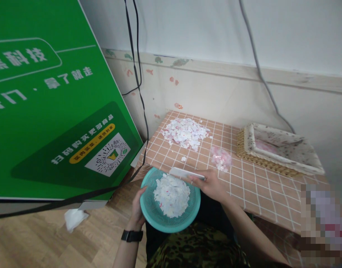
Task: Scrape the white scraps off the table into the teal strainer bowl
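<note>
two hands are in view, both the wearer's own. the left hand (pixel 138 206) is closed on the rim of one teal colander (pixel 149 189), gripping it at its left side. the right hand (pixel 212 185) grips one flat white piece (pixel 184 173) by its near end, holding it above the colander's far right rim; whether the two touch, i cannot tell. the colander is in front of the body, just beside the table edge, and carries one heap of paper scraps (pixel 171 195), too many to count, mostly white with a few red and blue marks.

on the one table (pixel 260 193), under a brown checked cloth, lies one larger scrap pile (pixel 184 132), also past counting. one stray scrap (pixel 183 159) lies apart in front of it. to the right is one pink-and-white clump (pixel 221 158), its contents unclear, then one wicker basket (pixel 267 163) with a flowered lining and something pink inside.

one dark watch band (pixel 132 236) circles the left wrist. one green panel (pixel 48 123) with one round code stands at left, and one crumpled white thing (pixel 74 219) lies on the floor (pixel 109 238).
</note>
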`<state>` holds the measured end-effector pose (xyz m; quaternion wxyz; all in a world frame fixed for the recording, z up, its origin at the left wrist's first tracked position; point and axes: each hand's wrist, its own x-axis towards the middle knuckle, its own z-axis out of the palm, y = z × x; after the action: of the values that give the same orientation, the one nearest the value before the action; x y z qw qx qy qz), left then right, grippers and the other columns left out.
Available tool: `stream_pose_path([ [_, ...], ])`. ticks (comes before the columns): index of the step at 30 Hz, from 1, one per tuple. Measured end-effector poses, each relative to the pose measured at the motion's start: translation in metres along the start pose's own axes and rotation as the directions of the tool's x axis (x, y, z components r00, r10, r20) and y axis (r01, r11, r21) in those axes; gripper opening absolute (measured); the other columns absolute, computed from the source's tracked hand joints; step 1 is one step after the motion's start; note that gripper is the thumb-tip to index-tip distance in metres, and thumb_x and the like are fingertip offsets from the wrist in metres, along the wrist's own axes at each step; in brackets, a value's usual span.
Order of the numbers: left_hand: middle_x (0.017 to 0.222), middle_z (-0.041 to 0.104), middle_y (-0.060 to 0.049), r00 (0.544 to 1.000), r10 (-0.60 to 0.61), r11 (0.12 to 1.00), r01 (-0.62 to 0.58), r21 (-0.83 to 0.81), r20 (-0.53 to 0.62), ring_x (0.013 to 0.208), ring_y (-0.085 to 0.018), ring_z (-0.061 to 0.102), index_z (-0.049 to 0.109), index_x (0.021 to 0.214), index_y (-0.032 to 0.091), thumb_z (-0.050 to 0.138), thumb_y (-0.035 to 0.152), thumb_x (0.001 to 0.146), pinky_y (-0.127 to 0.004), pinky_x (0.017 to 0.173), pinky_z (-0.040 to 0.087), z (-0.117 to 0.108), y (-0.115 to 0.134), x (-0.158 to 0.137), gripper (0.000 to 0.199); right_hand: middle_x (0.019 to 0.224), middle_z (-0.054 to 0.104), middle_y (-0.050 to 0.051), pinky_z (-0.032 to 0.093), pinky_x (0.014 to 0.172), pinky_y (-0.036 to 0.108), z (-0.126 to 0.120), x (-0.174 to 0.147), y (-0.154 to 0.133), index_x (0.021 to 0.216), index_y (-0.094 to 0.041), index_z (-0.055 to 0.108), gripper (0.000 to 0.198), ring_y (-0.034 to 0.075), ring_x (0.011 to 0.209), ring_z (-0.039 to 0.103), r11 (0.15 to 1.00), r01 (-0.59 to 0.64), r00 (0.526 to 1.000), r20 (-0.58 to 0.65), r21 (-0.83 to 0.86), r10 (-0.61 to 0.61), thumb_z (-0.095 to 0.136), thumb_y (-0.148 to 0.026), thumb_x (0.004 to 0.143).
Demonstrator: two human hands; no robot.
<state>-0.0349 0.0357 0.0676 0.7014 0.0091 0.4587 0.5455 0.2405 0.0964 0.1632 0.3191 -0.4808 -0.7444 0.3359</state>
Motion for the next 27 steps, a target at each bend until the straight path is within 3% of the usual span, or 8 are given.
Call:
stream_pose_path([
  [3,0.077,0.074,-0.010,1.000,0.019,1.000,-0.019,-0.002,-0.014,0.073,-0.027,0.068,0.071,0.086,0.010,0.065,0.030,0.070,-0.040,0.075,0.051,-0.001,0.000,0.000,0.026,0.068,0.070,0.002,0.044,0.049,0.025,-0.011,0.007,0.016,0.089,-0.019,0.073,0.028,0.016,0.056,0.061,0.991,-0.098,0.964,-0.255,-0.095,0.071,0.052,-0.037,0.086],
  [5,0.075,0.073,-0.009,1.000,0.018,1.000,-0.018,-0.003,-0.017,0.073,-0.028,0.068,0.071,0.086,0.011,0.065,0.030,0.070,-0.041,0.074,0.051,-0.001,-0.001,0.000,0.026,0.077,0.072,0.003,0.048,0.054,0.027,-0.014,0.011,0.025,0.094,-0.020,0.072,0.026,0.019,0.061,0.065,0.981,-0.110,0.943,-0.328,-0.161,0.052,0.053,-0.035,0.085],
  [10,0.077,0.074,-0.010,1.000,-0.006,1.000,0.006,-0.011,-0.015,0.075,-0.029,0.068,0.071,0.086,0.011,0.065,0.030,0.070,-0.042,0.076,0.051,-0.001,0.001,0.000,0.026,0.102,0.070,0.004,0.052,0.073,0.031,0.001,0.005,0.020,0.107,-0.026,0.068,0.027,0.021,0.085,0.068,0.988,0.039,0.975,-0.210,-0.151,-0.070,0.051,-0.026,0.086],
  [15,0.080,0.074,-0.011,1.000,-0.027,0.999,0.027,-0.037,-0.001,0.078,-0.029,0.068,0.071,0.087,0.010,0.064,0.030,0.071,-0.042,0.080,0.050,-0.002,0.003,-0.002,0.026,0.093,0.072,0.001,0.052,0.066,0.027,0.021,-0.002,-0.003,0.107,-0.030,0.067,0.026,0.018,0.074,0.068,0.994,0.093,0.996,-0.011,-0.055,-0.093,0.050,-0.028,0.088],
  [17,0.082,0.074,-0.011,0.999,-0.039,0.998,0.039,-0.045,0.009,0.081,-0.030,0.068,0.071,0.088,0.010,0.064,0.030,0.072,-0.042,0.081,0.050,-0.001,0.004,-0.004,0.027,0.092,0.073,0.001,0.053,0.065,0.027,0.023,0.008,-0.003,0.104,-0.029,0.069,0.025,0.018,0.074,0.068,0.997,0.059,0.997,-0.050,-0.042,-0.061,0.050,-0.031,0.088],
  [21,0.084,0.074,-0.013,1.000,-0.023,0.998,0.022,-0.055,-0.014,0.084,-0.031,0.067,0.071,0.089,0.010,0.063,0.028,0.072,-0.042,0.082,0.049,0.001,0.007,-0.007,0.027,0.099,0.071,0.004,0.054,0.069,0.032,0.019,0.043,0.012,0.105,-0.025,0.069,0.027,0.022,0.080,0.068,0.991,-0.023,0.959,-0.282,-0.129,-0.014,0.050,-0.032,0.087],
  [24,0.082,0.074,-0.013,1.000,-0.008,0.998,0.006,-0.061,-0.021,0.082,-0.031,0.068,0.071,0.090,0.010,0.063,0.027,0.072,-0.043,0.081,0.050,-0.002,0.009,-0.006,0.027,0.101,0.070,0.004,0.053,0.073,0.034,0.020,0.058,0.018,0.109,-0.026,0.067,0.029,0.023,0.083,0.068,0.975,-0.013,0.974,-0.223,-0.222,-0.037,0.049,-0.026,0.087],
  [27,0.079,0.074,-0.012,0.999,0.010,0.998,-0.013,-0.063,-0.049,0.076,-0.029,0.068,0.071,0.087,0.010,0.064,0.026,0.071,-0.042,0.079,0.050,-0.007,0.011,-0.001,0.024,0.107,0.068,0.002,0.052,0.079,0.034,0.025,0.050,0.011,0.113,-0.028,0.064,0.032,0.022,0.090,0.067,0.974,0.073,0.992,-0.083,-0.213,-0.093,0.049,-0.022,0.086],
])
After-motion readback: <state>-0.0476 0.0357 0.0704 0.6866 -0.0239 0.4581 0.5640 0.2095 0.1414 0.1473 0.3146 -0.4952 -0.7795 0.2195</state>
